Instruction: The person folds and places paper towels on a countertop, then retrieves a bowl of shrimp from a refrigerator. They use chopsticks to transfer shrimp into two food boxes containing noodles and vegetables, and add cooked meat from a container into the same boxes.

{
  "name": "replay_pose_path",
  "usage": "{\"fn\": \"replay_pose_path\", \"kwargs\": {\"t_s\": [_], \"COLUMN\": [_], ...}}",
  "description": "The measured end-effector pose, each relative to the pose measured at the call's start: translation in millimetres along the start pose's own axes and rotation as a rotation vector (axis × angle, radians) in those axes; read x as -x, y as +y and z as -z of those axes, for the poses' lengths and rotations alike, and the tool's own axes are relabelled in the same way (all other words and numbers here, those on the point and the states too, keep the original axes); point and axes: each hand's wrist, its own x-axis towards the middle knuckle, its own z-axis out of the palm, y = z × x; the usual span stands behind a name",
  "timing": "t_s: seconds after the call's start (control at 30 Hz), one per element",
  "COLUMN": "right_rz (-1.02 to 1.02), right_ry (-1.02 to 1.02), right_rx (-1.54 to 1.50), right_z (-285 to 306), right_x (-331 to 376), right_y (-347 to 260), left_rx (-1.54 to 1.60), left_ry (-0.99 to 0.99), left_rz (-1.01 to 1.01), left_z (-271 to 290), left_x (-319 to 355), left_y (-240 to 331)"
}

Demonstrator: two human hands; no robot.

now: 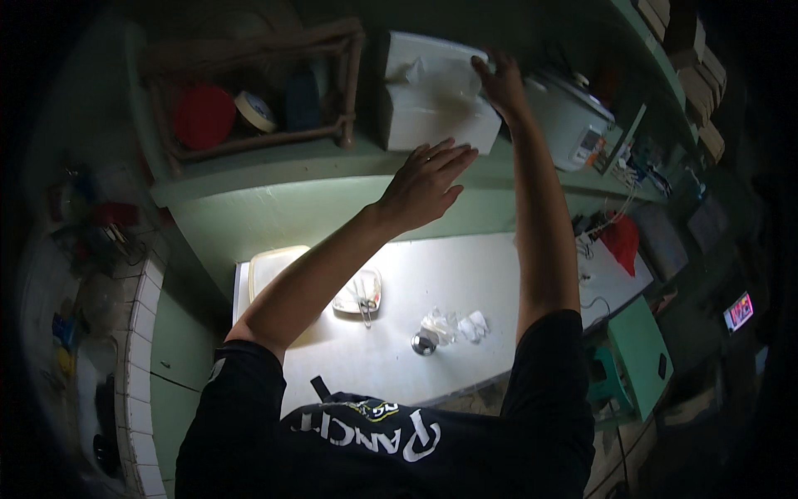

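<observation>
On the shelf above the table sits a white box [440, 104] with a crumpled, whitish piece, like tissue or thin plastic, on its top. My left hand [422, 185] is raised at the box's front lower edge, fingers stretched out; whether they touch it I cannot tell. My right hand [503, 87] is at the box's right side, fingers apart near its upper corner. Neither hand visibly holds anything. Below, on the white table [399, 358], lie crumpled clear plastic [440, 324], a crumpled white piece [474, 326] and a small round metallic thing [423, 343].
Left of the box, a brown rack [347, 100] holds a red round thing [204, 115] and a tape roll [254, 112]. A whitish appliance [569, 116] stands to its right. On the table are a tray [270, 264] and a dish [366, 301]. A red bag [620, 243] is farther right.
</observation>
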Motion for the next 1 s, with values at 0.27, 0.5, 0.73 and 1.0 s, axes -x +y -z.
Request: {"fn": "replay_pose_path", "kwargs": {"t_s": [0.27, 0.5, 0.73, 1.0], "right_rz": [0.025, 0.320, 0.143, 0.830], "right_ry": [-0.872, -0.283, 0.029, -0.140], "right_rx": [0.166, 0.130, -0.382, 0.436], "right_z": [-46.3, -13.0, 71.5, 141.2], "right_x": [-78.2, -117.2, -83.9, 169.6], "right_y": [2.2, 2.2, -23.8, -90.0], "left_rx": [-0.564, -0.680, 0.193, 1.696], "left_ry": [-0.227, -0.210, 0.069, 0.252], "left_rz": [0.010, 0.083, 0.245, 0.762], "left_z": [-9.8, -28.2, -7.0, 49.4], "left_x": [-56.8, -53.8, -65.1, -20.4], "left_y": [-46.5, -53.2, -43.1, 12.8]}}
